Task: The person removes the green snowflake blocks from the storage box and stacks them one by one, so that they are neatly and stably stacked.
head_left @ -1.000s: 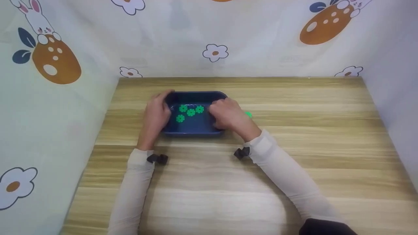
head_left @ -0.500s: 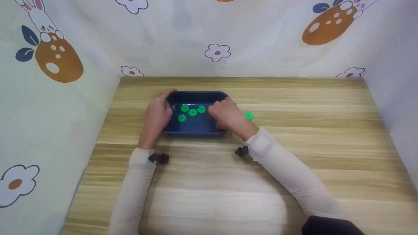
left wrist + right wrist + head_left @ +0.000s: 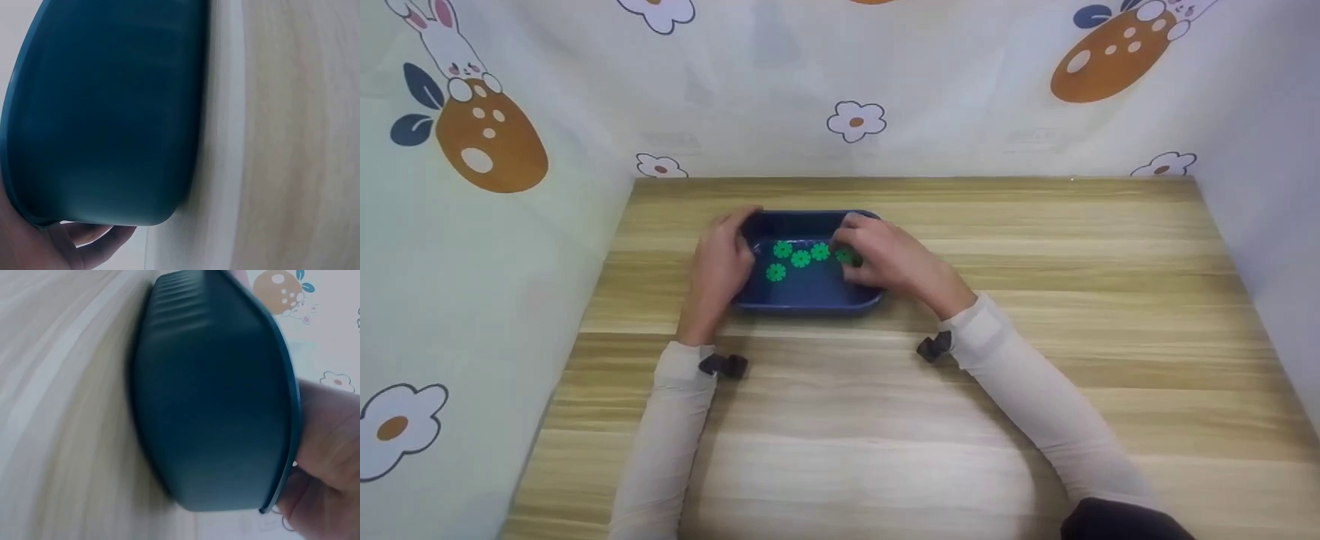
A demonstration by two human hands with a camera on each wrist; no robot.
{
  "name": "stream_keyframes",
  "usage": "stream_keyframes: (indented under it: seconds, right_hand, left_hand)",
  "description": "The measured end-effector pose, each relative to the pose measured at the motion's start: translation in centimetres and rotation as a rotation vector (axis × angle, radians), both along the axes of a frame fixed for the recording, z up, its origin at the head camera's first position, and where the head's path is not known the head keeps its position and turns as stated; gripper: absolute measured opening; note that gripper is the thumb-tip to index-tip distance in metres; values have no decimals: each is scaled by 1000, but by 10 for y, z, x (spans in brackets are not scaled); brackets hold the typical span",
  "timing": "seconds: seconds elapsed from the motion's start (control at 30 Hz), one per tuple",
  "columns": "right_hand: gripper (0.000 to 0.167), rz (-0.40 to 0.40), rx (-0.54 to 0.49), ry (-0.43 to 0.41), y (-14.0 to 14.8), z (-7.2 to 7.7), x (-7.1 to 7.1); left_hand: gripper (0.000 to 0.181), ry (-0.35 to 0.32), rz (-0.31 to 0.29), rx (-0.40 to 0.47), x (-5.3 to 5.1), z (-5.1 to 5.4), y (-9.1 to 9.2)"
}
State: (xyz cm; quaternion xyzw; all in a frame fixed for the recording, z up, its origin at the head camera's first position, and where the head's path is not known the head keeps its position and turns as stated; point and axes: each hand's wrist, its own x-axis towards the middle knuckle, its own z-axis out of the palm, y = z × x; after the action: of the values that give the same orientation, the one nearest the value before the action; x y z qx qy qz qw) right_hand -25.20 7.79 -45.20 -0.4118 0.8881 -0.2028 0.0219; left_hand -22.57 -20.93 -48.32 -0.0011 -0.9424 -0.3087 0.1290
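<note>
L hand (image 3: 721,259) gripped the smooth dark blue, round-cornered rectangular tray (image 3: 810,308) (plastic, prob) by its left wall. R hand (image 3: 896,259) had fingers parted over a small flat green notched disc (image 3: 844,256) inside, at right; couldn't tell if touching. 4 more discs (image 3: 801,259) lay left. Looked light, stiff, kinda slippery imo, so edge pinch seemed best.

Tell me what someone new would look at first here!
Probably the bright green flower-shaped pieces inside the dark blue tray, which sits on the wooden table. Next might come the left hand gripping the tray's left end and the right hand over its right end. The orange-brown spotted shape with a rabbit, printed on the wall at the left, stands out too.
</note>
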Motion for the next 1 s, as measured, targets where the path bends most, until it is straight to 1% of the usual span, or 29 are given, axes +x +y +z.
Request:
stream_keyframes:
  seconds: [0.13, 0.2, 0.27, 0.33, 0.47, 0.57, 0.77, 0.87, 1.0]
  right_hand:
    - [31, 36, -139, 64, 4, -1, 0]
    - [30, 51, -192, 100, 6, -1, 0]
    - [29, 59, -235, 114, 8, -2, 1]
    - [28, 60, -281, 95, 10, -3, 3]
    - [26, 61, -396, 13, 14, -3, 5]
    - [26, 59, -461, -30, 18, -2, 7]
    - [27, 17, -502, -110, 30, 2, 12]
    - [27, 2, -516, -113, 38, 3, 12]
    - [26, -22, -524, -95, 49, 4, 11]
  left_hand:
    - [52, 1, 2, 6, 0, 0, 0]
    - [53, 4, -1, 15, 0, 0, 0]
    - [52, 5, -3, 23, 1, 1, 1]
    - [52, 0, -4, 24, 1, 1, 1]
    - [53, -14, -2, 20, 1, 0, 0]
    - [54, -21, 2, 15, 1, 1, 1]
    - [55, -23, 3, 16, 1, 0, 1]
    - [55, -17, 4, 8, 0, 0, 1]
    - [54, -9, 8, -2, 0, 0, 1]
